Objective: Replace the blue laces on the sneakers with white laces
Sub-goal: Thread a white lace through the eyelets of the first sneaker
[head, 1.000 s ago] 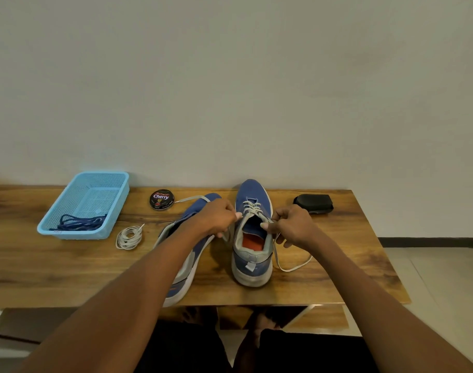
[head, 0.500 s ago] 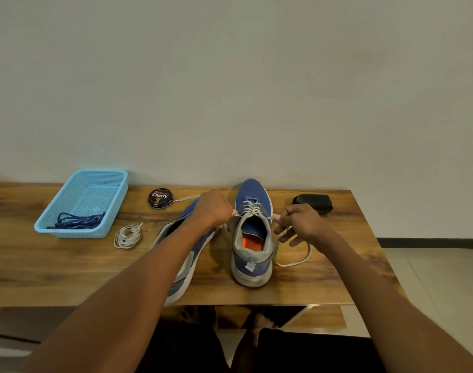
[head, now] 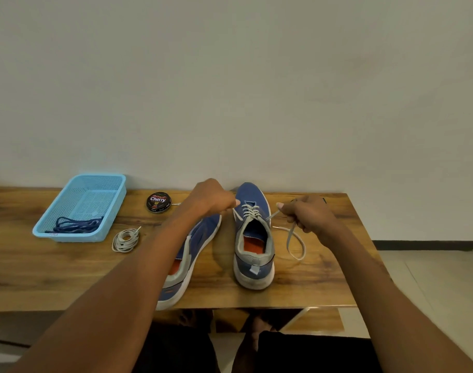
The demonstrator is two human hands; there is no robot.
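Note:
Two blue sneakers stand on the wooden table [head: 41, 275]. The right sneaker [head: 252, 238] is upright and carries a white lace [head: 250, 211] through its eyelets. My left hand [head: 211, 197] pinches the lace's left end beside the shoe. My right hand [head: 308, 215] grips the right end, pulled out to the right, and a loop of it [head: 296, 244] hangs down onto the table. The left sneaker [head: 189, 254] leans on its side under my left forearm. A coiled white lace [head: 125, 239] lies to its left. Blue laces [head: 75, 224] lie in a light blue basket [head: 68, 235].
A round black polish tin [head: 158, 201] sits near the back edge between basket and sneakers. A dark object is mostly hidden behind my right hand. The wall runs right behind the table. The table's front edge is near the sneakers' heels.
Both hands have moved apart and away from me, drawing the two lace ends outward from the right sneaker. The loop to the right of the shoe has shifted further right.

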